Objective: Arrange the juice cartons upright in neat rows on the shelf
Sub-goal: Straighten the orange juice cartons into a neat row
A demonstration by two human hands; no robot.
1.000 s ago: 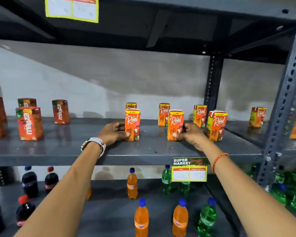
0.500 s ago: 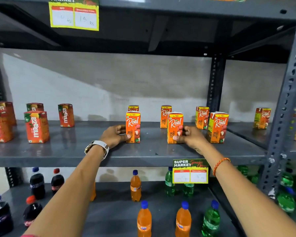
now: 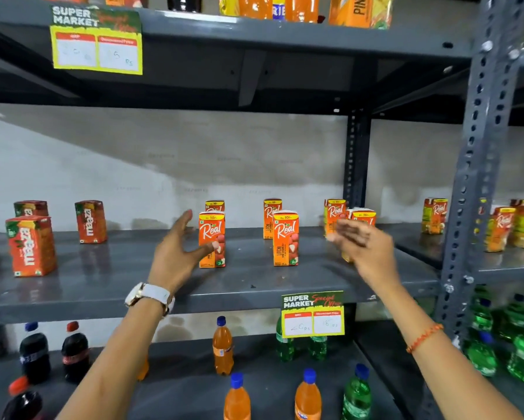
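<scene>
Orange Real juice cartons stand upright in two rows on the grey middle shelf (image 3: 254, 286). The front row has a left carton (image 3: 211, 237), a middle carton (image 3: 285, 237) and a right carton (image 3: 362, 216) partly hidden behind my right hand. Three more stand behind them, such as the back middle carton (image 3: 268, 216). My left hand (image 3: 176, 253) is open, fingers spread, its thumb tip just in front of the left front carton. My right hand (image 3: 364, 250) is open and blurred, lifted between the middle and right front cartons, holding nothing.
Red Maaza cartons (image 3: 30, 245) stand at the left of the same shelf. More Real cartons (image 3: 433, 215) sit on the neighbouring shelf past the grey upright post (image 3: 479, 165). Bottles (image 3: 223, 347) fill the lower shelf. A price tag (image 3: 312, 313) hangs on the shelf's front edge.
Both hands have let go of the two front cartons and lifted away, open. The right hand has moved right toward the third front carton. The view has tilted up.
</scene>
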